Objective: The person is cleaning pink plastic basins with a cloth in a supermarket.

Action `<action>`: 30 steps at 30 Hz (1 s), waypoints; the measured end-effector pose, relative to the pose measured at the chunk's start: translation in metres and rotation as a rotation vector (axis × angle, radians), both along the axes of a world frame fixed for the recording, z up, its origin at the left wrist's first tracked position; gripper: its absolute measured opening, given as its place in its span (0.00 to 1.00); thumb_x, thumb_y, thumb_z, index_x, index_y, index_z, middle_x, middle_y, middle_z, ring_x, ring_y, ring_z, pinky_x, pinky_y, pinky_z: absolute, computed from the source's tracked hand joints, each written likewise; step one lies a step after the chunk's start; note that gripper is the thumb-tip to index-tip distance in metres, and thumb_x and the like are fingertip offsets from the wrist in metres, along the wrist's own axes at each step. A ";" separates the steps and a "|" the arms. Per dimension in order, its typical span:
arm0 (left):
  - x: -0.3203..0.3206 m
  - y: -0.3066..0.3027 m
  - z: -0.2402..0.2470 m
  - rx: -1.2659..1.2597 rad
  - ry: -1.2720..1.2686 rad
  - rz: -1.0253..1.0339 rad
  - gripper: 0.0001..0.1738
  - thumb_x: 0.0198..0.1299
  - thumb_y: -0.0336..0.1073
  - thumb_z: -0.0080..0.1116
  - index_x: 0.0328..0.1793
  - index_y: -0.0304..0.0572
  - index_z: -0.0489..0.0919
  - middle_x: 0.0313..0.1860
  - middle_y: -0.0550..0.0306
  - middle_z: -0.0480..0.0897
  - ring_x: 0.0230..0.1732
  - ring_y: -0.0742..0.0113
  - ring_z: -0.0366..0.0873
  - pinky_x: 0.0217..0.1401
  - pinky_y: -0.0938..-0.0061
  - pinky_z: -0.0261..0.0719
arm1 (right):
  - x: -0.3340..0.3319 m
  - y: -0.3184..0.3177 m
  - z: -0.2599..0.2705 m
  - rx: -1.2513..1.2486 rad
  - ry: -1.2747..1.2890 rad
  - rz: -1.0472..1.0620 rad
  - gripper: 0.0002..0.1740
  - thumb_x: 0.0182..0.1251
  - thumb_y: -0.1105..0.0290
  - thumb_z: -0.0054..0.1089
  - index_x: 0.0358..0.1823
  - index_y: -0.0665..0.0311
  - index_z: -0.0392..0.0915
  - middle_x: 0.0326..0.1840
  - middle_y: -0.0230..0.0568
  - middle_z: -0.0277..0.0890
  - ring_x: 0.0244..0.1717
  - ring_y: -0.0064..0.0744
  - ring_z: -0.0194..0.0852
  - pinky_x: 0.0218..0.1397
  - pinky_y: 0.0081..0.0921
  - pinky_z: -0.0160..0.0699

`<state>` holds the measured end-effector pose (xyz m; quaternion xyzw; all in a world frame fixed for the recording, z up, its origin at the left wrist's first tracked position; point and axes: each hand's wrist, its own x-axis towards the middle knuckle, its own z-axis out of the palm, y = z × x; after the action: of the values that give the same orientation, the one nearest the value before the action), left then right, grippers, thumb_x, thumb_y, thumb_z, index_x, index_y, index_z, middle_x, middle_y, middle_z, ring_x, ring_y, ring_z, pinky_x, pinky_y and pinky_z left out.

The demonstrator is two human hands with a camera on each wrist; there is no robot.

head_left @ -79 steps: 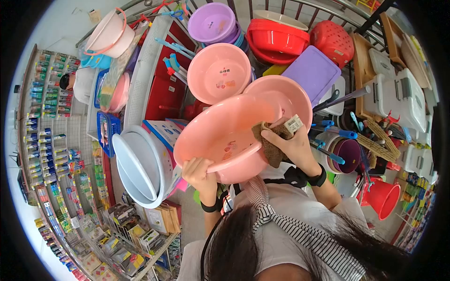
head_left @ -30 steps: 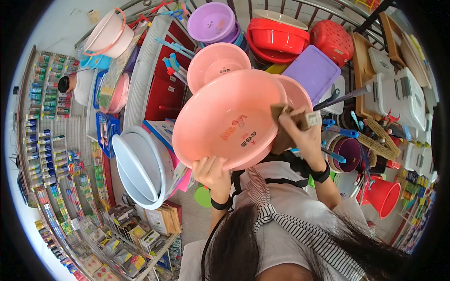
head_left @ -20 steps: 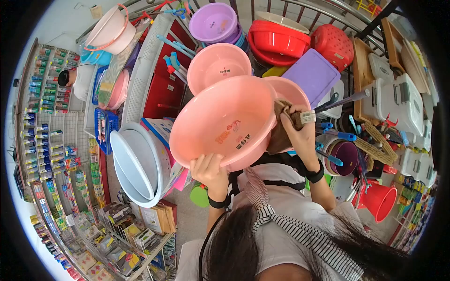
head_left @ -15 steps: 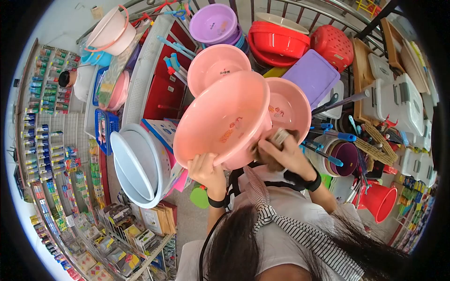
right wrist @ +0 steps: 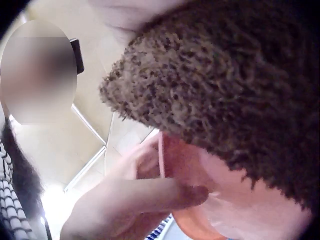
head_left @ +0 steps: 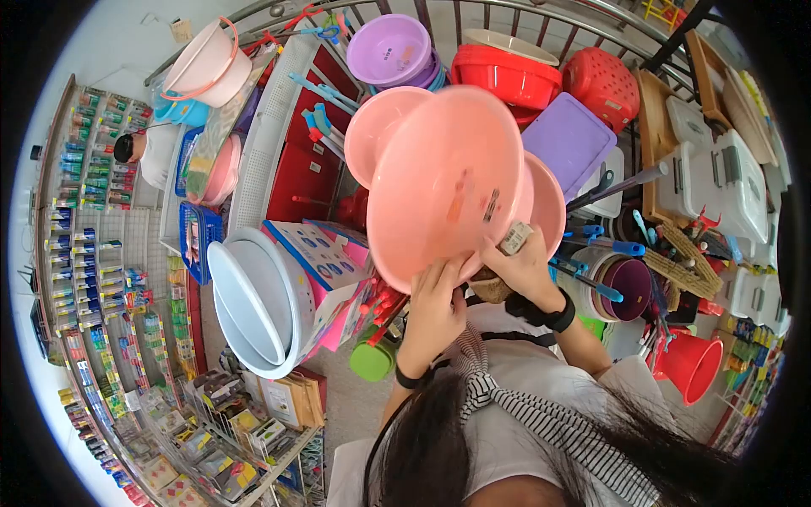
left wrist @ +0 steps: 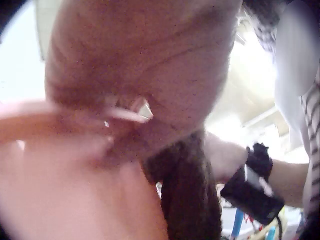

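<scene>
A large pink basin point(head_left: 439, 194) is held up on a tilt in the head view, its inside facing the camera. The left hand point(head_left: 432, 321) grips its lower rim; in the left wrist view that hand point(left wrist: 145, 65) bends over the rim of the basin point(left wrist: 75, 200). Close beside it, the right hand point(head_left: 522, 269) holds a brown fuzzy cloth point(head_left: 492, 289) with a pale label, at the basin's lower right edge. The cloth point(right wrist: 225, 90) fills much of the right wrist view, over the basin point(right wrist: 240, 190), with the left hand point(right wrist: 120, 210) on the rim below.
Behind the held basin stand two more pink basins point(head_left: 376, 127), purple basins point(head_left: 389, 52) and red basins point(head_left: 507, 78). Pale blue tubs point(head_left: 253, 300) are on the left, near goods racks point(head_left: 127, 245). Mop handles point(head_left: 621, 247) and white boxes point(head_left: 735, 173) are at the right. Another person point(head_left: 156, 152) is far left.
The held basin has moved right and turned more upright. The left hand has shifted right along with its rim, close to the right hand. The cloth now sits lower, near the rim.
</scene>
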<state>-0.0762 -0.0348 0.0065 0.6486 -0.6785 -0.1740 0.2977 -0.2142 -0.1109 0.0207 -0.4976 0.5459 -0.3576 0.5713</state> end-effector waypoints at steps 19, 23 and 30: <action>0.157 0.024 -0.058 -0.218 0.459 0.377 0.40 0.54 0.32 0.66 0.71 0.32 0.59 0.70 0.37 0.64 0.71 0.48 0.62 0.70 0.58 0.60 | -0.039 0.002 0.024 -1.033 0.373 1.047 0.10 0.48 0.62 0.60 0.18 0.59 0.72 0.16 0.33 0.67 0.22 0.34 0.70 0.27 0.30 0.70; 0.173 0.045 -0.086 -0.301 0.368 0.473 0.15 0.61 0.31 0.59 0.50 0.30 0.73 0.52 0.43 0.80 0.54 0.59 0.77 0.58 0.68 0.72 | -0.035 0.001 0.033 -1.055 0.370 0.890 0.13 0.49 0.60 0.63 0.19 0.59 0.73 0.14 0.35 0.67 0.19 0.36 0.71 0.25 0.31 0.69; 0.163 0.040 -0.067 -0.399 0.367 0.856 0.20 0.72 0.44 0.48 0.47 0.27 0.73 0.38 0.54 0.78 0.37 0.70 0.73 0.42 0.73 0.74 | -0.060 -0.015 -0.001 -0.658 0.518 0.457 0.28 0.45 0.41 0.69 0.24 0.61 0.76 0.15 0.38 0.73 0.18 0.42 0.73 0.24 0.33 0.70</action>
<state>0.0872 0.0049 -0.0605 0.7578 -0.3082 -0.0145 0.5749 -0.2743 -0.1262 0.0197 -0.8321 0.4048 -0.2411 0.2926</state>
